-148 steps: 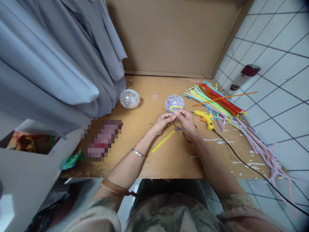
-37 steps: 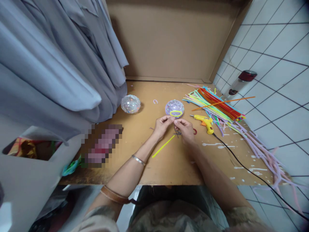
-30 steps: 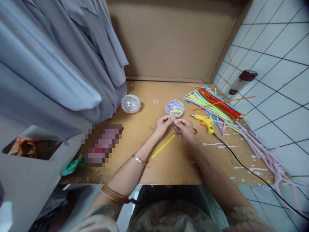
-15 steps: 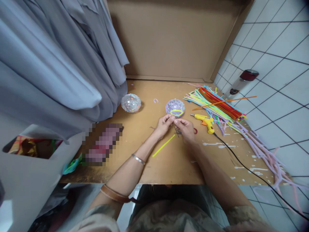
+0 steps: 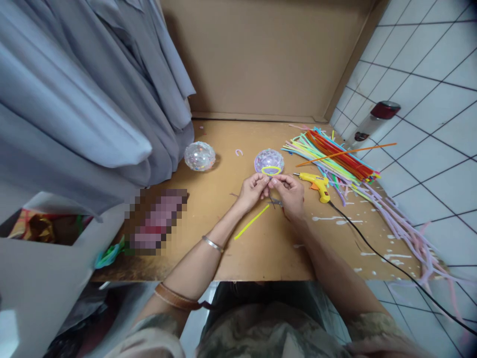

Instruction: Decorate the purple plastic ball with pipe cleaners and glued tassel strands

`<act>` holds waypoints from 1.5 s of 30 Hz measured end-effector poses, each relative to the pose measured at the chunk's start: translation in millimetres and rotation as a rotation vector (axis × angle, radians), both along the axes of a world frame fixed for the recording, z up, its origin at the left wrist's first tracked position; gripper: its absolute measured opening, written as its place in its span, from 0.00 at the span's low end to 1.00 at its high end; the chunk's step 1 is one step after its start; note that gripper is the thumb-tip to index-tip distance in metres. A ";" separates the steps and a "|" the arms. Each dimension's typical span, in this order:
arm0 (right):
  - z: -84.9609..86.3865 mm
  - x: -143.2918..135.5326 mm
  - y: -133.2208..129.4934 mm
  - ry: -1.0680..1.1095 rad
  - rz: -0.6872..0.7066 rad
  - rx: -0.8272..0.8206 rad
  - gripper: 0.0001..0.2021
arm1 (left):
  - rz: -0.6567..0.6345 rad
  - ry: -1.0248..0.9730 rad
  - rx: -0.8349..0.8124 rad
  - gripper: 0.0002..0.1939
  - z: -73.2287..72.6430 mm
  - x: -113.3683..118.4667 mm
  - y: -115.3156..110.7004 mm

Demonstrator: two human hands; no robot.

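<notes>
My left hand (image 5: 252,192) and my right hand (image 5: 289,196) meet at the fingertips in the middle of the table. Both are pinched closed on a yellow pipe cleaner loop (image 5: 271,167), whose oval stands up from the fingers; its ends are hidden by them. Just behind the loop sits a clear ball (image 5: 269,157) with lilac fuzzy pieces on it. Partly under my right hand lies a pair of scissors (image 5: 275,202). A straight yellow pipe cleaner (image 5: 251,222) rests on the table below my hands.
Right of my hands lies a yellow glue gun (image 5: 315,185) with a black cord. Beyond it is a pile of coloured pipe cleaners (image 5: 335,156) and a clear bottle (image 5: 372,122). Another clear ball (image 5: 200,156) and a small pink curved piece (image 5: 239,152) are farther left. Grey cloth (image 5: 149,99) hangs at left.
The view has shifted slightly. My right hand has turned a little, and more of the scissors' middle shows while the red handle is now covered. Both hands still pinch the yellow loop.
</notes>
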State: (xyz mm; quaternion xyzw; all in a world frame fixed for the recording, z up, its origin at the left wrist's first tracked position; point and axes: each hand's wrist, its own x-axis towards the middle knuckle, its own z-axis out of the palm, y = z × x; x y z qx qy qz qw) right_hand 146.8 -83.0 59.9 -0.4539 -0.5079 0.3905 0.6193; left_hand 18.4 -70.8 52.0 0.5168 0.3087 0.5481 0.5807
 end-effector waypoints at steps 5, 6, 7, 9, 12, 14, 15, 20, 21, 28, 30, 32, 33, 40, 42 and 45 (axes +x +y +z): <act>2.9 -0.2 -1.7 -0.005 0.019 0.005 0.11 | -0.004 0.006 -0.007 0.29 -0.5 1.5 -0.9; 2.7 -0.1 -1.6 -0.010 0.015 0.004 0.12 | 0.001 0.006 -0.010 0.29 -0.4 1.7 -0.9; 2.3 -0.1 -1.3 -0.017 0.007 0.002 0.12 | 0.007 0.006 -0.013 0.29 -0.3 1.7 -0.8; 1.0 0.1 -0.3 -0.026 -0.013 0.000 0.12 | 0.017 0.009 -0.018 0.29 0.1 1.4 -0.9; -0.8 0.2 1.2 -0.003 -0.045 -0.001 0.12 | 0.033 0.013 -0.025 0.27 0.3 0.9 -1.3; -1.3 0.2 1.8 0.018 -0.047 -0.009 0.12 | 0.039 0.015 -0.030 0.27 -0.1 0.7 -1.6; -1.3 0.3 1.9 0.026 -0.043 -0.014 0.13 | 0.041 0.017 -0.032 0.27 -0.4 0.7 -1.6; -0.3 1.0 1.8 0.020 -0.036 -0.028 0.13 | 0.057 0.051 -0.014 0.27 -2.2 1.0 -0.4; 0.0 1.3 2.0 0.014 -0.038 -0.027 0.14 | 0.059 0.060 -0.009 0.27 -2.4 1.0 -0.1; 3.5 4.2 2.4 0.040 -0.046 -0.069 0.16 | 0.073 0.090 0.010 0.24 -4.0 0.8 0.5; 4.5 4.4 1.8 0.052 -0.035 -0.071 0.16 | 0.082 0.094 0.014 0.23 -3.7 0.7 0.2; 5.1 4.5 1.2 0.072 -0.009 -0.079 0.16 | 0.089 0.096 0.015 0.23 -2.8 0.5 -0.3; 5.2 4.6 1.1 0.088 0.012 -0.090 0.15 | 0.090 0.095 0.013 0.22 -2.2 0.4 -0.6; 3.0 8.9 2.3 0.210 0.211 -0.220 0.17 | 0.024 0.060 0.018 0.23 2.6 0.9 -2.8; 3.7 9.6 1.7 0.210 0.227 -0.217 0.17 | 0.023 0.059 0.021 0.24 3.4 1.1 -3.4; 5.8 9.5 0.2 0.213 0.235 -0.192 0.17 | 0.029 0.065 0.015 0.25 3.6 1.3 -3.9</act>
